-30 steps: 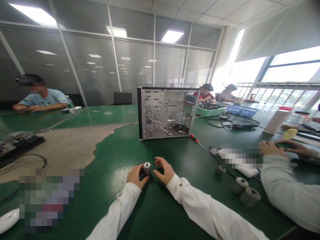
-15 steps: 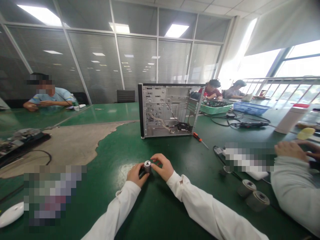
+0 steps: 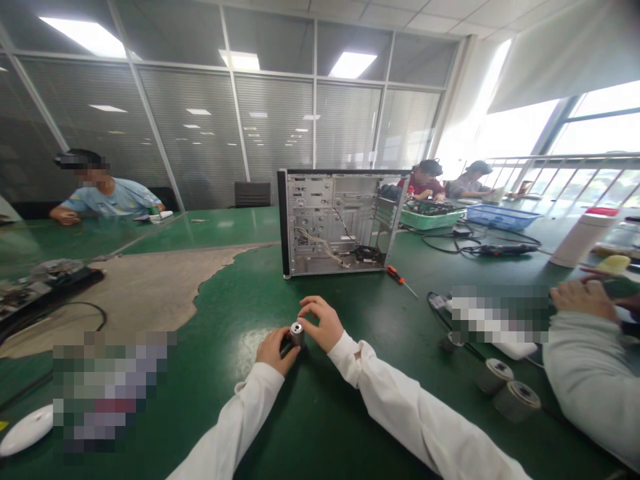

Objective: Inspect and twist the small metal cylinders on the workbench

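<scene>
My left hand (image 3: 276, 351) is wrapped around a small metal cylinder (image 3: 297, 335), which stands upright with its bright top up. Dark openings show in that top face. Just above and right of the rim is my right hand (image 3: 323, 325), its thumb and fingertips curled close together. Whether something small is between those fingertips, or whether they touch the rim, cannot be made out.
An open computer case (image 3: 345, 223) stands ahead, with an orange-handled screwdriver (image 3: 400, 279) at its corner. To the right are larger metal cylinders (image 3: 517, 401), a white power strip (image 3: 520, 348) and a co-worker's arm (image 3: 590, 367). A white mouse (image 3: 27, 430) lies at left.
My right hand has lifted slightly up and away from the cylinder's side to above its top, fingertips drawing together. My left hand keeps its hold on the cylinder.
</scene>
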{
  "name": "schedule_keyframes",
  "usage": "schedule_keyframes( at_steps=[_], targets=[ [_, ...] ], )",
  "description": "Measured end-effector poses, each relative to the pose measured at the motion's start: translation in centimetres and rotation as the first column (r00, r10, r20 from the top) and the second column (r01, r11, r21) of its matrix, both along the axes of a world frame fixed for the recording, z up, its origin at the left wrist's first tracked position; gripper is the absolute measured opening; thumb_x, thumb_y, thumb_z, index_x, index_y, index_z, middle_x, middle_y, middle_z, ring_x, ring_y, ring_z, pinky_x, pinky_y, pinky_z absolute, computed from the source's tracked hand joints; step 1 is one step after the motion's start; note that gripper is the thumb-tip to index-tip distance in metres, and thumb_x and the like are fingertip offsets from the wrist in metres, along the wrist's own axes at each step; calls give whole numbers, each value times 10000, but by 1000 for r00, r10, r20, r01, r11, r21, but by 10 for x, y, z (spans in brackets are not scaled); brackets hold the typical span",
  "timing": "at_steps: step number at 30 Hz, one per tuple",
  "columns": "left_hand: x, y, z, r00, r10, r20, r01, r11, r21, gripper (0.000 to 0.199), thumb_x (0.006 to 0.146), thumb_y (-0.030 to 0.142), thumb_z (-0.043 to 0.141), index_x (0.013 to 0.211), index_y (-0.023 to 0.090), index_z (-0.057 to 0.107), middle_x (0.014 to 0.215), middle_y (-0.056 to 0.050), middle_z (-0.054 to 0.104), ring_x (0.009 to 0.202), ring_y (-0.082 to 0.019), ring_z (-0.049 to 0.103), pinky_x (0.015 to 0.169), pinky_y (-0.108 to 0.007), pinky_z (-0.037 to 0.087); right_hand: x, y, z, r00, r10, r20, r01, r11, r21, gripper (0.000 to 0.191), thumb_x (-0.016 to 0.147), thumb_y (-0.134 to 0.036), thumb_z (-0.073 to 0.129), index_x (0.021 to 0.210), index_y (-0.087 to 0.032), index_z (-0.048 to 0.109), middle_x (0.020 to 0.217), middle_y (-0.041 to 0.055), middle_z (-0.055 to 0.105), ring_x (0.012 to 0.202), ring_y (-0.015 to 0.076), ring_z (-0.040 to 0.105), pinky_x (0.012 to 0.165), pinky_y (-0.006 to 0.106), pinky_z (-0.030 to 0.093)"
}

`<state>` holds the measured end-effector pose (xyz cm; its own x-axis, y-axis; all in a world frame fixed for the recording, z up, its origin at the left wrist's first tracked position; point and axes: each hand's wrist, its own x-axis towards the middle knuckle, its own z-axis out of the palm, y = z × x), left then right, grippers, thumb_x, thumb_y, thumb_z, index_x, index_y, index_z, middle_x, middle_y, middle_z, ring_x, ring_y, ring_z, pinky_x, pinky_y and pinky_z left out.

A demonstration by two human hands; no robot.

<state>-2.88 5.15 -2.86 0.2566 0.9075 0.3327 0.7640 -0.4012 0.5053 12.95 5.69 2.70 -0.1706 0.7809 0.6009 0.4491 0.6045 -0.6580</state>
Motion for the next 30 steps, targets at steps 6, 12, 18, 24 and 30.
schedule_keyframes(
  at_steps=[6,12,18,24,30],
  targets=[
    [1,3,-7,1000,26,10,-26,999,41,357,635,285,559,958,141,513,907,-81,581,845,-219,527,743,-357,403,31,7,-22,988,-93,123,92,996,13,46,662,-188,546,704,-199,560,925,41,504,885,164,485,788,328,384],
    [-1,3,-6,1000,12,5,-12,999,43,367,644,295,549,965,121,512,902,-95,581,845,-227,530,738,-359,408,49,9,-57,923,-105,370,141,988,-70,81,636,-219,582,714,-204,571,921,43,519,913,193,471,768,379,369],
    [-1,3,-6,1000,15,-18,-14,999,30,361,623,243,561,967,147,505,920,-79,573,874,-226,518,749,-355,400,70,7,-64,952,-144,271,184,975,-128,342,659,-228,544,991,-182,476,946,50,493,753,126,527,685,293,432],
    [1,5,-11,997,47,-54,-46,999,26,375,595,191,583,960,146,510,905,-70,566,865,-223,510,741,-341,389,80,9,-68,932,-160,326,208,971,-119,268,655,-155,505,923,-158,499,897,49,514,745,121,517,688,267,434],
    [1,5,-11,997,46,-65,-44,999,31,369,596,184,581,956,149,510,906,-69,565,870,-222,509,736,-339,387,73,4,-65,884,-161,438,204,978,-52,259,662,-150,482,917,-163,529,954,74,523,903,190,453,796,346,362]
  ],
)
